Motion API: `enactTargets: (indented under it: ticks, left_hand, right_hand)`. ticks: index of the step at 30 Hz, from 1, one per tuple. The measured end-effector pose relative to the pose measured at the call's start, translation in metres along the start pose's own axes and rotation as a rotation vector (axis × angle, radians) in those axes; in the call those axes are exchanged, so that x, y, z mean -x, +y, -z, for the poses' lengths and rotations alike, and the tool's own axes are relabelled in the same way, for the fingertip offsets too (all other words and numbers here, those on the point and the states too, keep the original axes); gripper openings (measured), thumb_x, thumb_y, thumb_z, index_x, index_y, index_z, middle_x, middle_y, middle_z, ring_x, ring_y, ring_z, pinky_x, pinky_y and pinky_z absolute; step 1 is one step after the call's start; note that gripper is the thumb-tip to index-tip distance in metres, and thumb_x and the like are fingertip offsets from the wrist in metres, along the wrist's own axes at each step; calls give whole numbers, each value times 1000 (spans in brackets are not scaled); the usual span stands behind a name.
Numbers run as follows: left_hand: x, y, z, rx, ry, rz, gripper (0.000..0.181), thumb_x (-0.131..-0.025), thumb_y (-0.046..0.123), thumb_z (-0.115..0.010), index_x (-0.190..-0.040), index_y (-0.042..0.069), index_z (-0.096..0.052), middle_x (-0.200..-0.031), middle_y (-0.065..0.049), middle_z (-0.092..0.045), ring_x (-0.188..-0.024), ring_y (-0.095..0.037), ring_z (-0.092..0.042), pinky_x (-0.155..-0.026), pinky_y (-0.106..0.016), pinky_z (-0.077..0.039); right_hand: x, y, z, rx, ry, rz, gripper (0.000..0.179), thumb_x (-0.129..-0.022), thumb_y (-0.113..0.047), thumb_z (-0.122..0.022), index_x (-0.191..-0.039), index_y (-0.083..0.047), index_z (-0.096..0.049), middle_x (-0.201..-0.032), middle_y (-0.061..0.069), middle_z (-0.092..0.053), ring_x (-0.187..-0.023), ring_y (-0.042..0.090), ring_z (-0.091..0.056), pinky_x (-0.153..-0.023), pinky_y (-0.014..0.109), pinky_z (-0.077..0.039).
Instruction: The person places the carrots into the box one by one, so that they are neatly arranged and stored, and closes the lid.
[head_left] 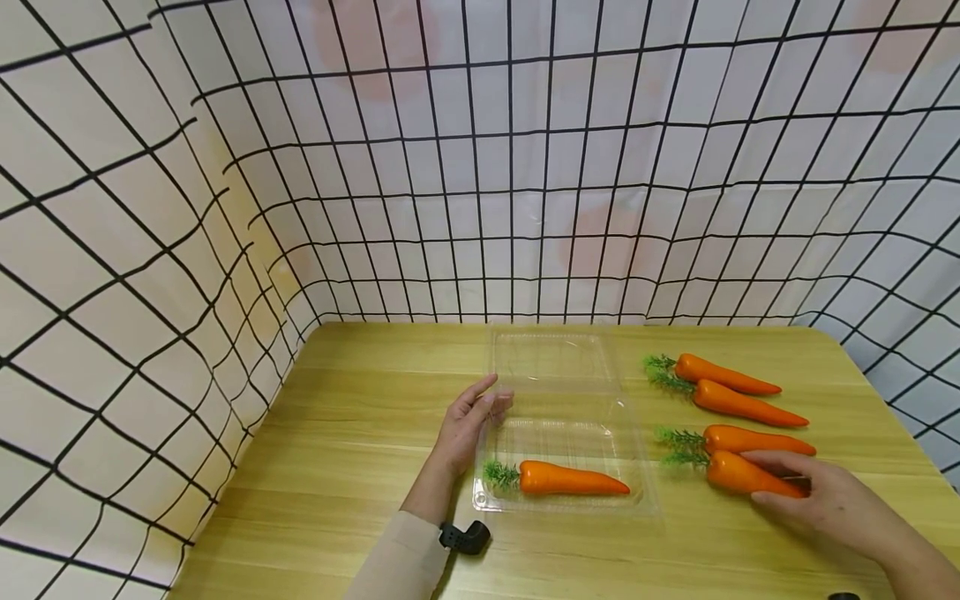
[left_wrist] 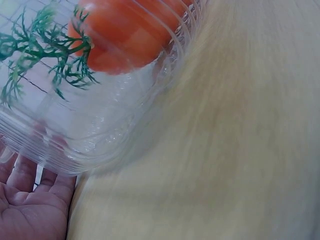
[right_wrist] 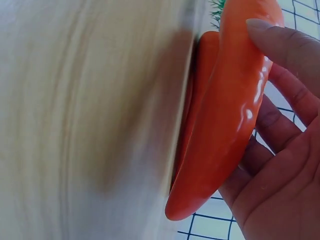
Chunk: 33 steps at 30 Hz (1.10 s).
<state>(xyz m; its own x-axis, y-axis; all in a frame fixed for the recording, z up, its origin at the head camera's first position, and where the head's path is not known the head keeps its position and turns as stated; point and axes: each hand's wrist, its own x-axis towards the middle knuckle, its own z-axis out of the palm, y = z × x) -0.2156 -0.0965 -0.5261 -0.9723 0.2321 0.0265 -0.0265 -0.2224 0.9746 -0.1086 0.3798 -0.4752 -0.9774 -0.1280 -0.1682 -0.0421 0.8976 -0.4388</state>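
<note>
A clear plastic clamshell container (head_left: 649, 492) lies on the table with its lid (head_left: 555, 335) folded back. Inside its near part is an orange artificial carrot (head_left: 570, 478), green top to the left. My left hand (head_left: 459, 429) touches the container's left side; the left wrist view shows its fingers (left_wrist: 22, 172) extended against the wall, some seen through the plastic. On the right, my right hand (head_left: 832, 504) pinches the nearest carrot (head_left: 738, 473) of a group, thumb on one side and fingers on the other. That carrot (right_wrist: 235, 95) fills the right wrist view's middle.
Right beside the held carrot lies another carrot (head_left: 750, 439). Two more, an upper carrot (head_left: 720, 373) and a lower carrot (head_left: 742, 403), lie farther back. White cloth (head_left: 480, 167) with a black grid encloses the wooden table (head_left: 360, 392) at the back and sides.
</note>
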Motion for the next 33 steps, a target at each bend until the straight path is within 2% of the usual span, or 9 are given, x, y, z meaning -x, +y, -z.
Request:
enactTargets:
  ticks: [5, 6, 10, 13, 18, 24, 26, 33]
  left_hand:
    - [0, 0, 0, -4, -1, 2, 50, -109, 23, -51, -154, 5, -42, -139, -21, -64, -122, -22, -66, -109, -40, -51]
    - [0, 0, 0, -2, 1, 5, 49, -108, 23, -51, -154, 6, -43, -139, -21, -64, -123, -22, -66, -109, -39, -51]
    - [1, 1, 0, 4, 4, 9, 48, -108, 22, -52, -153, 7, -44, -139, -21, -63, -126, -27, -64, -109, -39, -51]
    - [1, 0, 0, 7, 0, 6, 50, -108, 23, -52, -154, 5, -42, -140, -23, -62, -127, -30, -63, -109, -40, -52]
    - [0, -1, 1, 1, -7, 5, 52, -108, 25, -52, -154, 4, -41, -140, -22, -62, -124, -24, -65, -107, -37, -52]
    - [0, -2, 2, -16, -7, 3, 53, -108, 26, -52, -155, 2, -40, -139, -18, -65, -120, -16, -67, -107, -33, -52]
    - [0, -2, 2, -23, -5, 0, 54, -108, 26, -52, -155, 2, -39, -138, -18, -66, -120, -17, -67, -106, -34, -52]
    - [0, -1, 1, -21, -1, 3, 50, -108, 23, -51, -154, 6, -42, -140, -23, -62, -127, -30, -63, -107, -37, -52]
  right_hand:
    - [1, -1, 4, -8, 11, -10, 66, -90, -56, -72, -140, -15, -61, -136, 26, -63, -113, 36, -62, -77, 36, -51]
    - [2, -1, 4, -7, 15, -11, 65, -90, -56, -72, -140, -16, -61, -136, 25, -63, -112, 32, -63, -76, 32, -50]
    - [2, -2, 7, -16, 21, -23, 63, -90, -56, -72, -140, -21, -61, -137, 23, -63, -103, 2, -58, -73, 24, -48]
    - [2, -5, 7, -31, 20, -36, 63, -90, -57, -72, -141, -21, -61, -137, 23, -63, -98, -7, -53, -72, 22, -48]
    - [2, -9, 8, -30, 30, -33, 62, -90, -57, -71, -141, -22, -61, -139, 21, -63, -100, 1, -57, -72, 25, -48]
    - [3, -11, 7, -40, 52, -10, 62, -89, -55, -73, -140, -22, -61, -138, 21, -64, -97, -19, -45, -71, 21, -49]
    - [3, -12, 7, -47, 61, 0, 62, -89, -54, -74, -140, -21, -62, -136, 21, -65, -95, -24, -42, -71, 19, -49]
    - [3, -18, 7, -70, 71, 8, 61, -89, -52, -74, -140, -21, -62, -139, 21, -63, -96, -27, -37, -72, 18, -49]
